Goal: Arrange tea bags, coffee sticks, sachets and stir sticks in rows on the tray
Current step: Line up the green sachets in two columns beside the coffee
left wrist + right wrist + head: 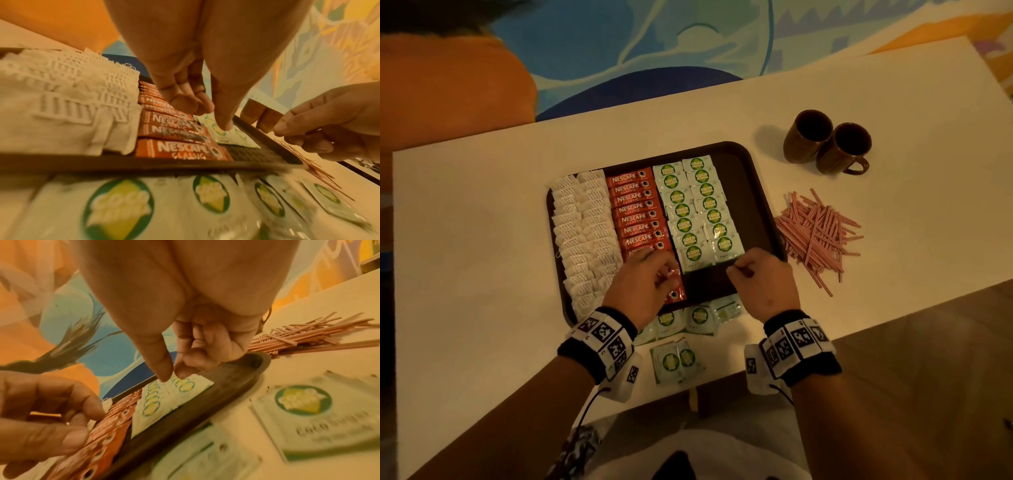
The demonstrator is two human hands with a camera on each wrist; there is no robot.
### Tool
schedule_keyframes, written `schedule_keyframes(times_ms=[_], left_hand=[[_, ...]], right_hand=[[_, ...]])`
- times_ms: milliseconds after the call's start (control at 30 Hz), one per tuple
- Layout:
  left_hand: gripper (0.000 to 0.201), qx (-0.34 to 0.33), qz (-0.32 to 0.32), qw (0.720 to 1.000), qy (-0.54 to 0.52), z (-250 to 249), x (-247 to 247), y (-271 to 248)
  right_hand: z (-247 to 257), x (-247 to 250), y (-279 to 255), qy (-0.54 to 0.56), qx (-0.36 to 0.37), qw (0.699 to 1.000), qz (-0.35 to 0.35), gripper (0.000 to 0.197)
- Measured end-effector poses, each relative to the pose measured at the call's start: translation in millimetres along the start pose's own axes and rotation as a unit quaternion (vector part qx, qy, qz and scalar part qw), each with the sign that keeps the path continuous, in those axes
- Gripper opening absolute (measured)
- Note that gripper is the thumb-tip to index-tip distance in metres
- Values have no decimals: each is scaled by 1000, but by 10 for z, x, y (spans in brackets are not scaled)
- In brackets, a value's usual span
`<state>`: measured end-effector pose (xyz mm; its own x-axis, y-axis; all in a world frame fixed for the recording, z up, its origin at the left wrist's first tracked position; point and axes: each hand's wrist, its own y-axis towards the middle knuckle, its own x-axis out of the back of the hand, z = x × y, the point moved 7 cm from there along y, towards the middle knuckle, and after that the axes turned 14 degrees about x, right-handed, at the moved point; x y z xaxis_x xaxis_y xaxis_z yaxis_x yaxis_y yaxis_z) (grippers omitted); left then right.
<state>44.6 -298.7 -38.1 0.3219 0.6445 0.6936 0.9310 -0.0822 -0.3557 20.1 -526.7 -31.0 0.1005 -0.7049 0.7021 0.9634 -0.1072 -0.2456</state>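
Both forearms are reaching up from the lower frame; the left hand (pixel 642 284) is hovering centre-frame, fingers loosely curled, while the right hand (pixel 760 281) is pinching thumb to forefinger.

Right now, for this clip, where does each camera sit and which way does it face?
Head: worn high, looking down at the tray; both forearms, left hand and right hand show.
Left wrist: low at the tray's near edge, facing along the left hand's fingers over the coffee sticks.
Right wrist: low, facing along the right hand to the sachets and stir sticks.
Shared: both wrist views show the opposite hand.
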Motion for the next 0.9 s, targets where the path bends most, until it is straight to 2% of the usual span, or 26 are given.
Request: schedule_keyframes(times_ms=[167, 400, 533, 667, 767, 900], left_hand=[[20, -30, 96, 994, 36, 137, -102, -313], [20, -71, 192, 972, 116, 255, -268, -567], [25, -86, 187, 963, 171, 266, -319, -634], [49, -66, 192, 950, 236, 322, -380, -702], [56, -82, 177, 944, 265, 339, -433, -764], [70, -80, 177, 943, 270, 397, -501, -844]], right_hand=[[122, -412, -358, -26, 22, 995, 90, 10], [246, -829, -740, -62, -8, 983, 171, 19], [278, -884, -852, -101, -19, 979, 174, 20], [286, -888, -950, -129, -36, 976, 174, 47], [260, -955, -1014, -147, -47, 970, 187, 67], [273, -991, -1074, -174, -29, 968, 177, 70]])
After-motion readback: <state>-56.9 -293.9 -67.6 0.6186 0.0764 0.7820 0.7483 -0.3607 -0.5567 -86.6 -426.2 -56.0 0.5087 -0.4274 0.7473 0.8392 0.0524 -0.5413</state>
